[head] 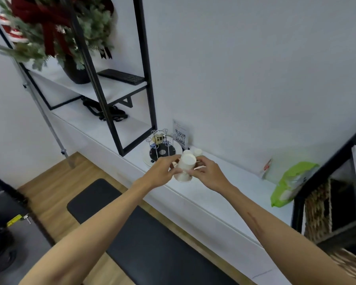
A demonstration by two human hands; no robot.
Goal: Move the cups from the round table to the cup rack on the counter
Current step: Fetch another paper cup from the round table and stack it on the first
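You're gripping a white cup (185, 166) with both hands at frame center: left hand (162, 171) and right hand (209, 174) are curling round its sides. It's lying tilted, base pointing away. The cup rack (161, 146) is sitting just beyond, up-left on the counter (224, 194), nearer your left hand.

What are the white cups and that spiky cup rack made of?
The cups, held in both the left hand and the right hand, look like matte white paper: thin walls, no shine, a rolled rim. That is a guess, since they are blurred. The cup rack on the counter looks like thin shiny metal wire, with silvery glinting prongs on a dark round base.
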